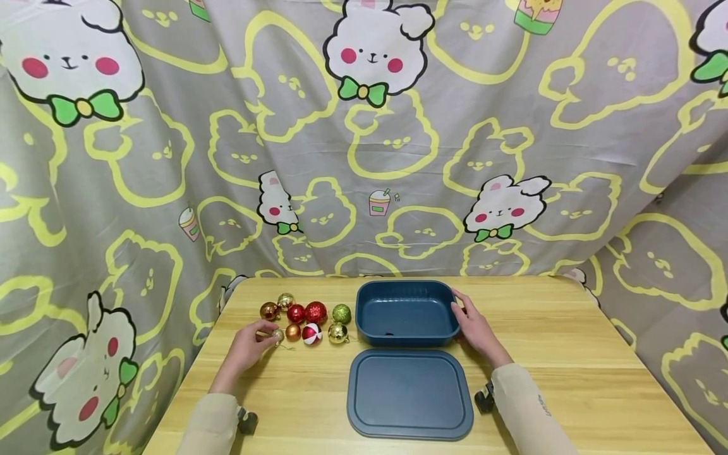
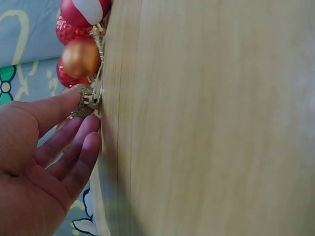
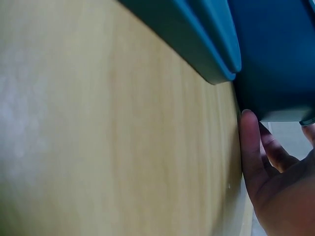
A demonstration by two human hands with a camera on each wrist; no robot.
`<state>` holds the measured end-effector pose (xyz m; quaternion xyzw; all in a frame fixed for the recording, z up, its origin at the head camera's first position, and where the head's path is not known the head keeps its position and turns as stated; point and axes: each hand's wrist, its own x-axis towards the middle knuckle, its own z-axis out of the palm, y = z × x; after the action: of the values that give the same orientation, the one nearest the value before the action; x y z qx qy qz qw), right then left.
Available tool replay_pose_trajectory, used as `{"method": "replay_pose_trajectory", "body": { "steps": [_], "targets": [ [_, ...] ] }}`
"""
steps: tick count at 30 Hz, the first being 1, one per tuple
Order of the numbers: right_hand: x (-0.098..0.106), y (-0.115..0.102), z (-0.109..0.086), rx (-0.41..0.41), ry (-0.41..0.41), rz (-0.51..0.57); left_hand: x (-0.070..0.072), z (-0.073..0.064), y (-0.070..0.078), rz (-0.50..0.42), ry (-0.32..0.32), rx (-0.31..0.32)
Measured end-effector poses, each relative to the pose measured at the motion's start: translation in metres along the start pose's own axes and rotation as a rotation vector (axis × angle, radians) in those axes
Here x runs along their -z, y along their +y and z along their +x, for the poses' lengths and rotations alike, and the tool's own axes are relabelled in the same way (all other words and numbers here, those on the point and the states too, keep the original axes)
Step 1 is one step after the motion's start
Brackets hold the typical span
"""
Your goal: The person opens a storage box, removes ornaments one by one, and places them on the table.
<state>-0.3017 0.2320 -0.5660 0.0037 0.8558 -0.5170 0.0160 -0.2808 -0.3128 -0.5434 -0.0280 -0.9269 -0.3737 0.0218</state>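
Observation:
My left hand (image 1: 251,343) pinches a small glittery gold Christmas ball (image 2: 84,100) at the near left end of a group of baubles. Its metal cap and gold string show in the left wrist view, close over the wood. Beside it sit an orange ball (image 1: 292,332) and a red-and-white ball (image 1: 312,333). My right hand (image 1: 473,323) rests against the right side of a deep blue box (image 1: 364,328), with the thumb (image 3: 250,135) low by its wall. The box stands uncovered, a small dark spot on its floor.
Behind the front baubles lie red balls (image 1: 316,312), a green ball (image 1: 341,314) and a brown ball (image 1: 270,310). A shiny gold ball (image 1: 338,333) is left of the box. The blue lid (image 1: 409,395) lies flat in front on the wooden table (image 1: 569,379). A patterned curtain (image 1: 398,145) hangs behind.

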Motion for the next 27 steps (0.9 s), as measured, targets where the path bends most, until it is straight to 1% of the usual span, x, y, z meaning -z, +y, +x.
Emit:
{"method": "replay_pose_trajectory", "body": {
  "steps": [8,14,20,27],
  "targets": [
    [0.0006,-0.0009,-0.0005,0.000,0.000,0.005,-0.0013,0.0012,0.0003,0.014,-0.003,0.003],
    [0.0011,-0.0012,-0.0005,0.002,0.003,0.005,-0.0022,0.0021,0.0008,0.010,-0.004,-0.007],
    [0.0004,-0.0024,-0.0013,0.003,0.004,0.008,-0.0024,0.0013,-0.0002,0.016,0.001,-0.008],
    [-0.0007,-0.0025,-0.0020,0.008,0.008,0.011,-0.0014,-0.0015,0.0005,0.001,-0.011,0.000]
  ]
}}
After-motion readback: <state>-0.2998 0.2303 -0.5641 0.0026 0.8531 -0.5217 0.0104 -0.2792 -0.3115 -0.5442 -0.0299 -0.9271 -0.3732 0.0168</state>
